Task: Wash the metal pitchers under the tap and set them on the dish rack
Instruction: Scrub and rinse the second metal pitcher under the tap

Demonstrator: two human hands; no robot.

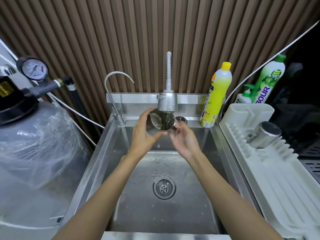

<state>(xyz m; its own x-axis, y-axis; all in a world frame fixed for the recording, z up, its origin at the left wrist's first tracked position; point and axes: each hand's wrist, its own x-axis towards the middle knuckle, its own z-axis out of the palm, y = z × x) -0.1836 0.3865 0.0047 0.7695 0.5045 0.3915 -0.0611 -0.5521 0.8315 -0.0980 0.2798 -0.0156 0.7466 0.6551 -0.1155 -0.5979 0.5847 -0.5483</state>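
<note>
Gripping the metal pitcher [161,122] from its nine o'clock side, the left hand [144,134] wraps thumb and fingers round the body and tilts the open mouth up under the spray tap [167,103], whose water runs straight into it. The right hand [184,142] sits at the pitcher's four o'clock, fingers curled and touching its lower edge; whether they pinch the handle there cannot be told. The two hands are close together with only the pitcher between them, held above the sink [110,153] at twelve o'clock from the drain [164,187]. A second pitcher [265,135] rests tilted, its flat bottom up, on the white dish rack [277,184] at three o'clock from the sink. A gooseneck tap [117,78] stands at the sink's eleven o'clock corner, a yellow bottle [216,94] at its one o'clock corner. At the rack's twelve o'clock stand a green bottle [270,78] and a small pump bottle [245,97]. At nine o'clock from the sink sits a plastic-wrapped tank [34,144] with a pressure gauge [34,68] above it
</note>
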